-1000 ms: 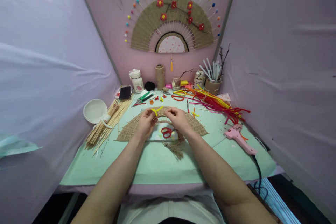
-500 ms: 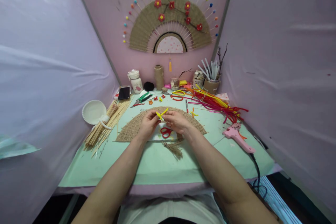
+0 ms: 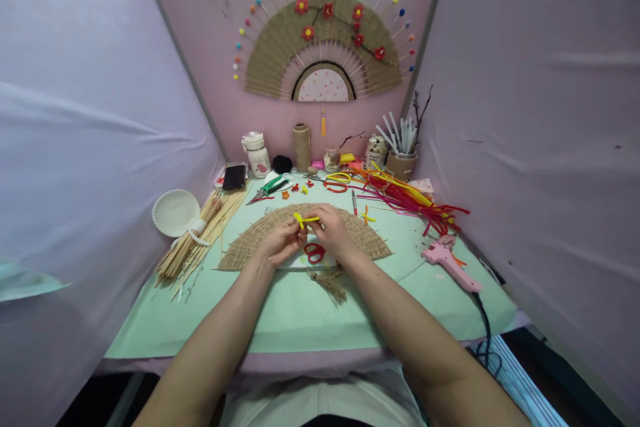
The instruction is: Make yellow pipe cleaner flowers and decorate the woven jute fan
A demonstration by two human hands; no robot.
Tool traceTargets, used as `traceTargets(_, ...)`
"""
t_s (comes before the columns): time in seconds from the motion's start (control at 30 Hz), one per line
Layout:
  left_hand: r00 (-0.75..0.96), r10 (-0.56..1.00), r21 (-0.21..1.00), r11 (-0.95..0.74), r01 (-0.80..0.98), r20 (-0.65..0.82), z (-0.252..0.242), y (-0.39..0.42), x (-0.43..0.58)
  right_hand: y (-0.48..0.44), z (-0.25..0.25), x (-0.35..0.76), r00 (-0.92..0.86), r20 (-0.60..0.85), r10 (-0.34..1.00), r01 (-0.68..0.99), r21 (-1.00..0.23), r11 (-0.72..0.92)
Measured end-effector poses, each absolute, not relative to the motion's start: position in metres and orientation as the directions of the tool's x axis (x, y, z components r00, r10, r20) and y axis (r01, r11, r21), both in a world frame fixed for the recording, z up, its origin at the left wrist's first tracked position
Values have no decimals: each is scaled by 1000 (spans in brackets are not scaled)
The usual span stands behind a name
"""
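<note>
My left hand [image 3: 280, 243] and my right hand [image 3: 331, 232] meet over a woven straw fan [image 3: 370, 240] lying flat on the green table top [image 3: 300, 313]. Both pinch a short yellow pipe cleaner [image 3: 304, 219] bent into a small shape, held just above the fan. Red-handled scissors [image 3: 315, 253] lie on the fan's pale centre, right under my hands. A frayed twine tassel [image 3: 333, 283] trails from the fan toward me.
A bundle of bamboo sticks [image 3: 200, 240] and a white paper plate [image 3: 175, 211] lie at the left. Red and yellow pipe cleaners [image 3: 415, 200] spread at the right, beside a pink glue gun [image 3: 447, 261]. Jars, twine spool [image 3: 301, 145], pliers [image 3: 267, 188] and small flowers line the back.
My hands have drawn closer together and slightly toward me. The yellow pipe cleaner piece has been turned and bent between my fingers.
</note>
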State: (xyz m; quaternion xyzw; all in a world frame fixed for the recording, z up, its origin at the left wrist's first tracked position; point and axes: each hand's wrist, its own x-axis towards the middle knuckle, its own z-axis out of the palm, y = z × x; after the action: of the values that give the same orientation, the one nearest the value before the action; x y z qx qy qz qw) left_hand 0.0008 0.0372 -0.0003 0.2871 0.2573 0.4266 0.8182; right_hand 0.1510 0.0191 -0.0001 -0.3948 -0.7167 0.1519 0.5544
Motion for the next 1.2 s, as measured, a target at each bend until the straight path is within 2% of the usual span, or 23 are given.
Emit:
traceTargets(0.13,414,906,769,324,-551,-86,0,39,2,22,1,151,-56,478,877,227,-849,477)
traceTargets(0.23,353,935,822,192,-535,11,3,38,4,20,6,152,-71,381,922,123,-914,387)
traceTargets(0.33,327,942,866,105,-488,71,6,36,5,17,13,154,-61,365,929,89,-925,369)
traceTargets(0.57,251,957,949,-63,-308,145,8,31,8,8,27,158,-28,451,892,193,-873,447)
traceTargets(0.67,260,949,966,-115,-233,176,6,31,7,6,31,160,-40,436,899,191,-880,435)
traceTargets(0.83,260,945,969,-152,-194,200,7,30,6,8,30,162,-85,266,960,95,-957,273)
traceTargets(1.03,266,950,976,-113,-186,161,8,29,8,17,13,160,-109,-85,990,-123,-987,-99)
traceTargets(1.2,282,954,955,-12,-298,100,6,32,9,20,10,162,-158,-87,984,-359,-923,-139)
